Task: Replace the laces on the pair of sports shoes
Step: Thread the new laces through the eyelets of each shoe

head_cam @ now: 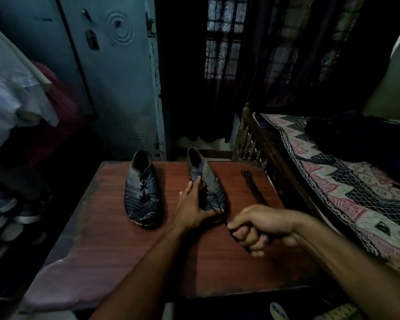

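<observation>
Two dark striped sports shoes stand on a reddish wooden table [116, 239], toes toward me. The left shoe [142, 188] is fully laced in black. My left hand [192, 206] grips the right shoe [206, 181] over its toe and left side. My right hand [261, 228], curled into a fist to the right of that toe, holds a black lace [222, 210] that runs taut back to the shoe's front eyelets. Another dark lace bundle [252, 183] lies on the table to the right of the shoes.
A bed [333, 181] with a patterned cover and wooden rail borders the table on the right. A blue metal cupboard [116, 77] stands behind. Hanging clothes [14, 88] and stacked shoes [5, 215] fill the left side. The table's near left corner is worn.
</observation>
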{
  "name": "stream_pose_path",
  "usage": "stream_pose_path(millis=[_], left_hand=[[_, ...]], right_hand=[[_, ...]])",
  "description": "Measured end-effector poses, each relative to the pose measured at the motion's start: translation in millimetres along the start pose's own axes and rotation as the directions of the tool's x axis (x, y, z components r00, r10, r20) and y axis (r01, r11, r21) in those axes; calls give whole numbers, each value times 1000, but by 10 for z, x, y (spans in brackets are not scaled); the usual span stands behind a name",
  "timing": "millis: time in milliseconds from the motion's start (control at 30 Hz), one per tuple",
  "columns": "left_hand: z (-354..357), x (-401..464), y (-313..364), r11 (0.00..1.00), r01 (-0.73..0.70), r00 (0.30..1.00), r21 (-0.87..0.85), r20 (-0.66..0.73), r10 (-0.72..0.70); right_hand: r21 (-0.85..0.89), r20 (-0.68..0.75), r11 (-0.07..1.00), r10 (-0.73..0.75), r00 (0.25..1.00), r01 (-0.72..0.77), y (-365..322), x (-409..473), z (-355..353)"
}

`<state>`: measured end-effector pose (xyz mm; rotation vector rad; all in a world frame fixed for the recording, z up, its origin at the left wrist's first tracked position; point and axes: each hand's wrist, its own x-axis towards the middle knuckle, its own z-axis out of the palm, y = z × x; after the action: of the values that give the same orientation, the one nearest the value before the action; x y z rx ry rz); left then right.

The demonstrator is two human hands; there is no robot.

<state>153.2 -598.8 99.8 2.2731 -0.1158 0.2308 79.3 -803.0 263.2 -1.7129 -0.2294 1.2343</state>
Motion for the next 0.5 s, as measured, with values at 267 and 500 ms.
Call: stream_pose_path(millis=[267, 500], left_hand=[[-9, -83, 54, 999, -30, 999, 19, 23, 30], [-28, -71, 51, 999, -20, 999, 42, 49, 18]], right_hand=[[308, -381, 509, -708, 595, 804, -409, 542, 19], [-918, -268, 375, -827, 495, 129, -608, 1331, -536]])
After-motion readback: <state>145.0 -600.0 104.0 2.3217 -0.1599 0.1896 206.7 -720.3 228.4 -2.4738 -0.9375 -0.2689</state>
